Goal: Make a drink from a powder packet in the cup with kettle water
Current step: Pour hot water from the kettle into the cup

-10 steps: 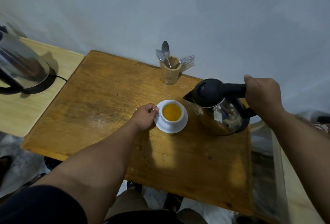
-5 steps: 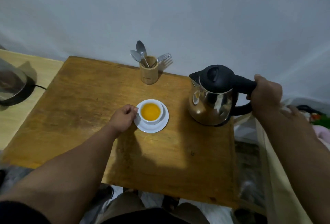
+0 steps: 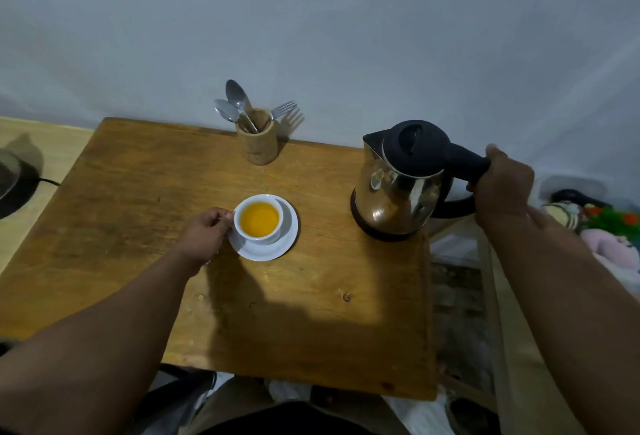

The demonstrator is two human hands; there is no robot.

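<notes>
Pinched on the small handle of the round white ceramic cup [image 3: 259,219], my left hand [image 3: 207,235] keeps its fingers curled together against the cup's left side. That cup is glossy and smooth, filled nearly to the brim with an opaque orange-yellow drink, and it sits on a shallow white ceramic saucer [image 3: 287,240] near the middle of the worn, honey-brown wooden tabletop [image 3: 311,323], whose surface shows grain, scuffs and a dark knot.

With my right hand [image 3: 504,185] I am wrapped tight around the matte black plastic handle of the polished stainless-steel kettle [image 3: 398,192]. Its body is a rounded, mirror-bright barrel with a domed black lid and a short angular spout that points left; its dark base rests on the table's far right corner, well apart from the cup and saucer.

At the back edge, just before the plain pale wall [image 3: 346,18], stands a pale cylindrical wooden utensil holder [image 3: 258,143] with two shiny metal spoons [image 3: 233,102] leaning left and a metal fork [image 3: 284,109] leaning right.

On the lighter wooden surface [image 3: 41,143] at far left, a dark round appliance [image 3: 14,185] is partly cut off by the frame.
</notes>
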